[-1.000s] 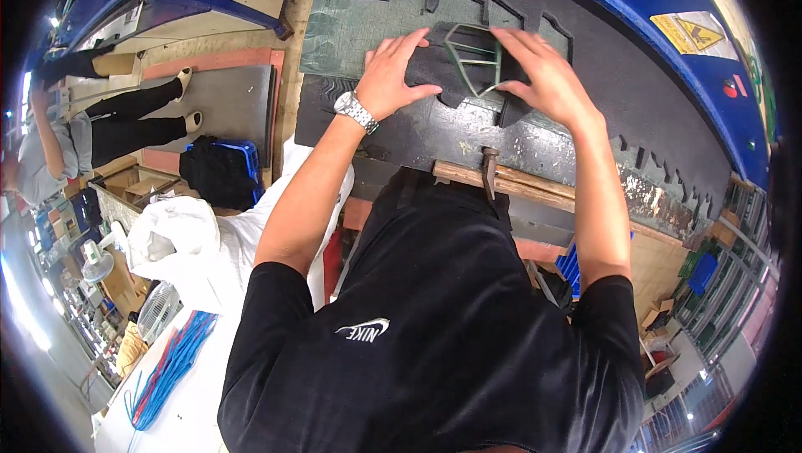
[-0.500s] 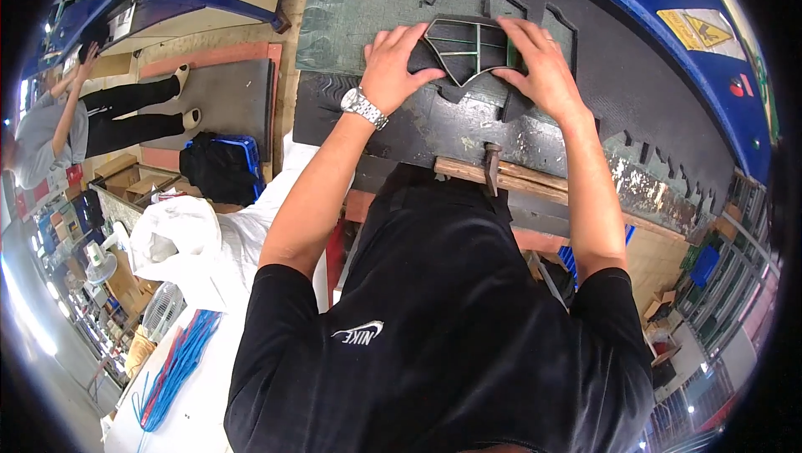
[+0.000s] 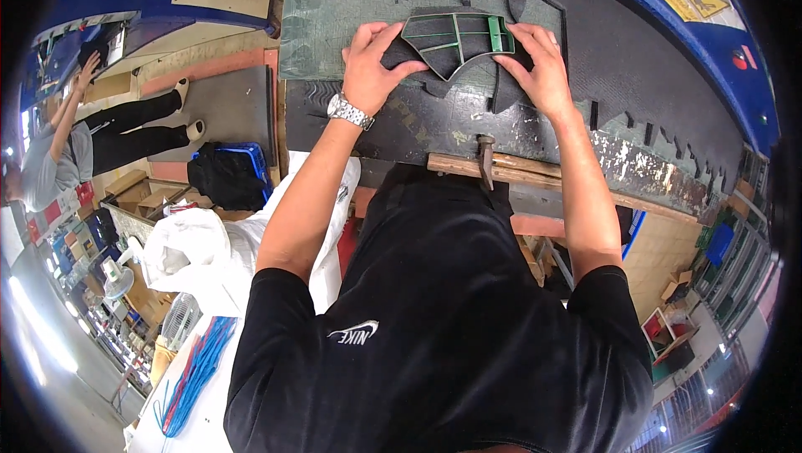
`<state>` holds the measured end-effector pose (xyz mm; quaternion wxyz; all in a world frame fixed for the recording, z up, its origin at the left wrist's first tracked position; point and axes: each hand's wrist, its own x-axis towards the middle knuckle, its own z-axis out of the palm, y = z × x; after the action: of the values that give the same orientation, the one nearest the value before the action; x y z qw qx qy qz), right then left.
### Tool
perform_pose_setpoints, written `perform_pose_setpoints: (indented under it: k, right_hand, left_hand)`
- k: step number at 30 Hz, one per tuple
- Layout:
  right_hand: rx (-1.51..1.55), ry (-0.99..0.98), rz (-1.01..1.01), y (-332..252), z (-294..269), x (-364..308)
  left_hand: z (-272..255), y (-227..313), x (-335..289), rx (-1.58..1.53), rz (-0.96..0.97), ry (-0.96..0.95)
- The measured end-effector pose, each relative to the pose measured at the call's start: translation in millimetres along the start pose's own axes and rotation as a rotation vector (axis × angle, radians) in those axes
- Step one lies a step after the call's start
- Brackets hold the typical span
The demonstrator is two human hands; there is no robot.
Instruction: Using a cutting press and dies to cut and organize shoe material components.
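Metal frame point(image 3: 457, 36), upper centre: left hand point(image 3: 370, 67) and right hand point(image 3: 540, 70) grip its ends; likely positioning step, next needing careful alignment.

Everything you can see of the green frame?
The green frame is open, thin-walled, likely metal: angular at left, curved at lower right, divided by crossing bars, a green plate near its right end. It looks roughly flat over black sheet, contact unclear. The left hand holds its left end, the right hand its right.
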<state>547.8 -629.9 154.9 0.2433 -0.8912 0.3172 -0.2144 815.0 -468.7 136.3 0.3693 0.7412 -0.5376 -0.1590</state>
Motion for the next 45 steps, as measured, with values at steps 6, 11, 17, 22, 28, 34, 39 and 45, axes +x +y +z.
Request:
perform_pose_setpoints:
  k: [6, 11, 17, 22, 28, 34, 39, 45]
  right_hand:
    - [0.062, 0.05, -0.002, 3.8, 6.4, -2.8]
    - [0.046, 0.098, -0.041, 5.5, 6.1, -3.9]
    - [0.07, 0.097, -0.022, 3.7, 5.6, -3.0]
    - [0.053, 0.047, 0.004, 6.0, 3.0, -3.9]
    - [0.084, 0.053, -0.01, 9.9, 0.3, -5.0]
    - [0.076, 0.015, 0.001, 11.0, 0.1, -3.5]
    - [0.103, -0.014, 0.026, 13.2, 0.2, -2.2]
    - [0.129, 0.017, 0.013, 13.8, 1.4, -2.5]
  left_hand:
    - [-3.1, 2.2, -0.6, 0.09, 0.055, -0.016]
    - [-2.1, 6.6, -0.9, 0.026, 0.036, 0.021]
    - [-7.5, 9.7, 1.2, 0.055, -0.052, -0.108]
    - [-11.4, 13.6, 4.1, 0.065, -0.039, -0.09]
    - [-13.6, 20.3, 6.5, 0.044, -0.07, -0.109]
    - [-16.1, 24.2, 12.4, 0.079, -0.108, -0.168]
    - [-17.6, 26.7, 16.0, 0.105, -0.136, -0.229]
    - [-10.8, 20.7, 11.9, 0.158, -0.092, -0.204]
